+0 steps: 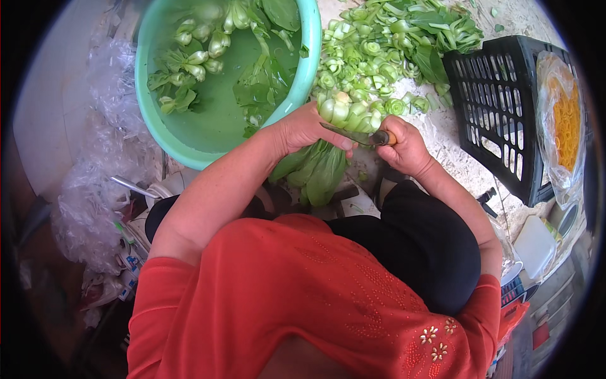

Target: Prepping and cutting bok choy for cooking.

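My left hand (318,129) is closed around a bunch of bok choy (348,113), its pale bases up and away from me and its leaves hanging down towards my lap. In my right hand (406,147) is the wooden handle of a knife (352,135); the dark blade points left and lies across the bunch, near my left fingers. Whether the blade touches the stems I cannot tell. Beyond my hands, cut bok choy bases and leaves (378,57) are heaped on the floor. Several bok choy heads (196,66) float in water in a green plastic basin (307,61) at the upper left.
A black plastic crate (492,109) stands at the right, with a clear bag of yellow rubber bands (565,123) on its side. Crumpled clear plastic bags (94,189) lie left of the basin. A white plastic container (535,246) is at the lower right.
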`<action>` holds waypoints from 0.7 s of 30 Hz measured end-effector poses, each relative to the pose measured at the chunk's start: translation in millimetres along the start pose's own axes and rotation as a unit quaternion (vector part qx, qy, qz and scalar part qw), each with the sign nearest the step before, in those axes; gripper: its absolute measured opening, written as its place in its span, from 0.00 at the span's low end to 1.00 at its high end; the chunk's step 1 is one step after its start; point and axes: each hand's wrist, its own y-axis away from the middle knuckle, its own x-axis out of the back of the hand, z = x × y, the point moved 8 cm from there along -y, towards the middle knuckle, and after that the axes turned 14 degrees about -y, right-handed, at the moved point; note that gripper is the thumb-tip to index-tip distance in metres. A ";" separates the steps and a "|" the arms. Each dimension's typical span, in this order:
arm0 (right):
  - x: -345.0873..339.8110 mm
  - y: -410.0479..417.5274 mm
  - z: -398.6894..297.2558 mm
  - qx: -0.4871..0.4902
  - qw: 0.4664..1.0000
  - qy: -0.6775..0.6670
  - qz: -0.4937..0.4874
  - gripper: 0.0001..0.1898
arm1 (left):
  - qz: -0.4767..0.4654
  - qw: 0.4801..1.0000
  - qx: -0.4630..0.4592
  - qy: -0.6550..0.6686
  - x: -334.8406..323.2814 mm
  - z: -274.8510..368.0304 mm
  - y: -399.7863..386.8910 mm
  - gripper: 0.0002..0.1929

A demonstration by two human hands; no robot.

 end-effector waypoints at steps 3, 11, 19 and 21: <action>-0.3 -0.4 5.6 0.024 1.000 0.014 0.012 0.14 | -0.027 0.996 0.027 0.079 -10.3 1.9 4.4 0.24; -6.6 10.0 37.2 -0.032 0.999 -0.031 -0.021 0.14 | -0.090 0.992 0.067 0.060 -28.1 -5.7 5.5 0.31; -9.3 -6.8 -2.4 0.062 0.998 -0.005 -0.028 0.13 | -0.092 0.992 0.014 -0.090 -29.5 -0.8 -2.6 0.29; -10.3 -5.3 2.7 0.055 0.998 -0.007 -0.025 0.13 | -0.090 0.994 0.050 -0.031 -31.1 -6.0 -3.0 0.27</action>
